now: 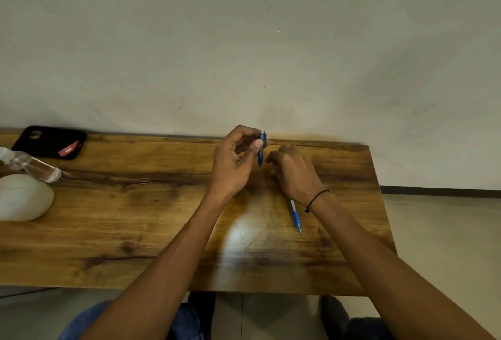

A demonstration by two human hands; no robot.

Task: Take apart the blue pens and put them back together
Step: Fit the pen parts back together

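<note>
My left hand (235, 160) pinches a blue pen part (262, 150) between thumb and fingers and holds it upright above the far middle of the wooden table (135, 217). My right hand (294, 171) hovers just to its right, palm down, fingers loosely curled toward the table; whether it holds anything small is hidden. A second blue pen (296, 216) lies on the table, partly under my right wrist, its tip pointing toward me.
A black phone (50, 141) lies at the far left by the wall. A clear plastic bottle (32, 167) lies on its side beside a white rounded object (23, 197) at the left edge. The table's right edge is near my right arm.
</note>
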